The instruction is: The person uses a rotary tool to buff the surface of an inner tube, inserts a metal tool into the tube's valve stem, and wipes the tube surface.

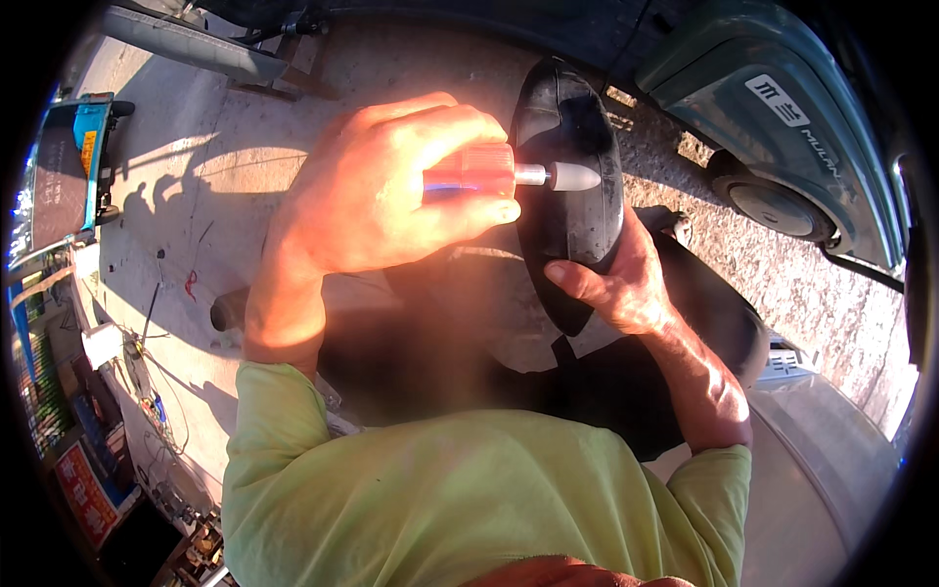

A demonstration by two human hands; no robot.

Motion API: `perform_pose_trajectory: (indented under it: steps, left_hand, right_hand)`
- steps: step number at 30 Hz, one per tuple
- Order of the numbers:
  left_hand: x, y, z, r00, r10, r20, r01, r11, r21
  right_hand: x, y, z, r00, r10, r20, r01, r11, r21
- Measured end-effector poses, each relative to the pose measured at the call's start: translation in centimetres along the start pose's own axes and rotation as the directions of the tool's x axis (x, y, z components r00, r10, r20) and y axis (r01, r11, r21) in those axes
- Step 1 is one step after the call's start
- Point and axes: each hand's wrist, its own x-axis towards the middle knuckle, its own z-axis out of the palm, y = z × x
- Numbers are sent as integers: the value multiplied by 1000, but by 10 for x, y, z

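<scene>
My left hand is wrapped round the reddish body of a handheld rotary grinder, in bright sunlight. A grey cone-shaped grinding bit sticks out of its metal shaft toward the right. The bit lies over the face of a black rubber inner tube, which stands out as a long, narrow shape in front of me. Whether the bit presses on the rubber, I cannot tell. From the lower right my right hand grips the tube, thumb on its face and the other fingers hidden behind it.
A dark green scooter with a small wheel stands at the far right. On the far left is a blue-framed cart. A red cord and thin rods lie on the concrete floor. A pale box-like surface is beside my right elbow.
</scene>
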Motion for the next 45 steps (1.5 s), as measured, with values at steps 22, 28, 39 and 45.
perform_pose_trajectory:
  steps: [22,28,39,45]
  left_hand:
    - [-2,-3,-5,998,7,63,-9,1000,29]
    - [-4,-1,-9,990,78,120,-66,993,-97]
    - [-3,-6,-7,996,37,76,-39,999,17]
    - [-1,-7,-10,992,96,76,-94,995,-24]
  right_hand:
    - [0,-4,-3,995,73,-61,-61,981,183]
    - [-2,-7,-5,994,79,-79,-62,980,190]
    - [-2,-8,-6,994,81,-79,-58,964,260]
    - [-2,-7,-8,995,82,-65,-60,958,282]
